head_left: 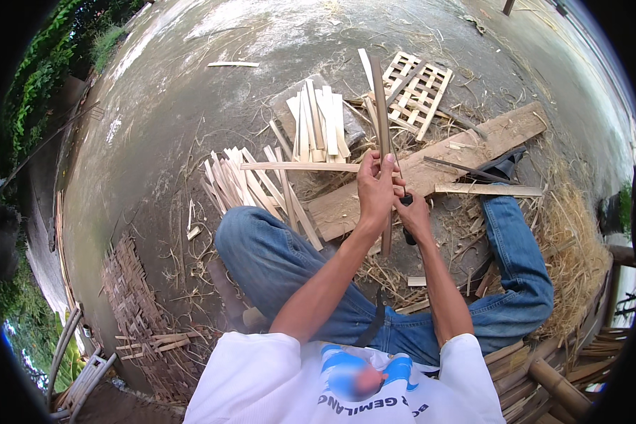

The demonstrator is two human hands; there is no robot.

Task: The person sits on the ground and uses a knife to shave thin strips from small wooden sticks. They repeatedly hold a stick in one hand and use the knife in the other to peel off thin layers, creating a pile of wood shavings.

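My left hand (374, 187) is closed around a long brown bamboo strip (381, 106), which stands lengthwise away from me above my lap. Close beside it, my right hand (417, 215) grips the black handle of a knife (408, 236). The thin dark blade runs up along the strip's right side, near my left fingers; whether it touches the strip I cannot tell. A pale flat strip (300, 166) reaches leftward from behind my left hand. Beneath both hands, a thick wooden plank (346, 208) lies slantwise on the ground.
Pale split strips lie in one pile (237, 180) by my left knee and another (319, 124) farther off. A woven bamboo lattice (431, 99) rests beyond the plank. Fibrous shavings (572, 247) heap at the right. A torn woven mat (138, 304) is at the left.
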